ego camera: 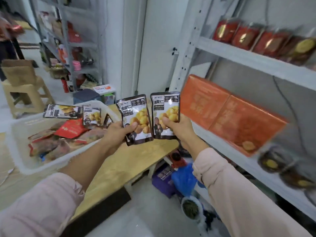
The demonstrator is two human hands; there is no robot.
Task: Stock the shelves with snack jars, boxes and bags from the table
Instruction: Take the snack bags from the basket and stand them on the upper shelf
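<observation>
White walls [159, 31] and a pale floor [153, 216] surround a grey metal rack [65, 31] and a tan stool [34, 89].

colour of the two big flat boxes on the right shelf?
The boxes are orange; head view.

Two snack bags [136, 117] black with yellow chestnut print; right shelf boxes [222, 117] orange; far upper packs [248, 36] red with gold discs; table [119, 168] light yellow wood; sleeves [239, 185] pale pink; floor bag [183, 178] blue

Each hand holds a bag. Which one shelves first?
Probably right: the right hand with the right bag sits nearest the shelf of orange boxes; the left hand holds the left bag over the table.
</observation>
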